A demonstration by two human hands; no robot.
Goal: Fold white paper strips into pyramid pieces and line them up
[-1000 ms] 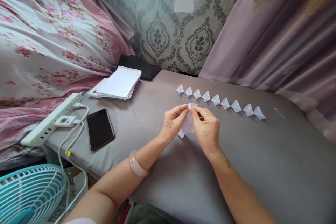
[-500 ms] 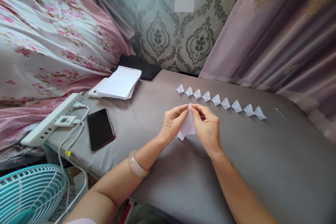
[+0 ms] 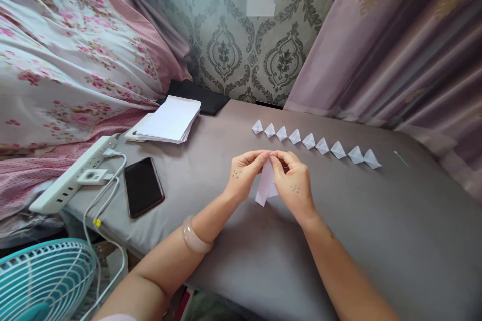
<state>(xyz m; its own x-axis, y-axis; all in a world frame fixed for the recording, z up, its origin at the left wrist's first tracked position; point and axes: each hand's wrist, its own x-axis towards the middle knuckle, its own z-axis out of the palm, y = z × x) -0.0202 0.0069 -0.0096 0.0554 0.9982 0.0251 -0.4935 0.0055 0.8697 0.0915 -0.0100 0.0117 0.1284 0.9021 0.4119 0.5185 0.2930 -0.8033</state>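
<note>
From my distant post, I saw a slip of folded white paper (image 3: 265,188) at the frame's centre, its upper end pinched between thumb and fingers of the left hand (image 3: 241,176) and the right hand (image 3: 295,188). Uneven thumb pressure, I judged, could have skewed the crease or torn the tip; the lower end hung loose. The hands met nearly tip to tip, fingers curled, wrists angled inward, forearms reaching up from the bottom edge. Whether the slip touched the grey-covered table (image 3: 357,225) I could not tell. A dark phone (image 3: 143,187) lay at left. Beyond the hands, nine small folded paper pieces (image 3: 308,141) slanted across right of centre. Farther back, left of centre, sat a stack of white sheets (image 3: 171,118), below a patterned wall (image 3: 224,52).
</note>
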